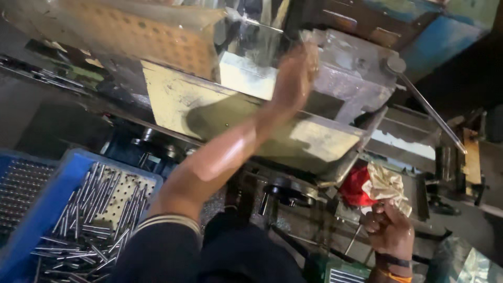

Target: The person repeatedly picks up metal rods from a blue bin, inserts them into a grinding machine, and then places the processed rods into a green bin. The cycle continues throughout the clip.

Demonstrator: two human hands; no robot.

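Observation:
My left hand (296, 67) is stretched far forward and blurred, resting against or just over the grey metal block (356, 78) on top of a worn machine. Whether its fingers hold anything cannot be made out. My left forearm crosses the machine's cream-painted guard plate (178, 97). Low on the right, my right hand (389, 229) grips a crumpled cream cloth (386, 184), which lies against a red rag (353, 186) near the machine's base.
A blue plastic crate (52, 204) at lower left holds several loose shiny metal rods (89, 220); a second crate (15, 188) stands beside it. A long lever with a round knob (396, 65) slants down right from the machine. Dark oily parts lie below.

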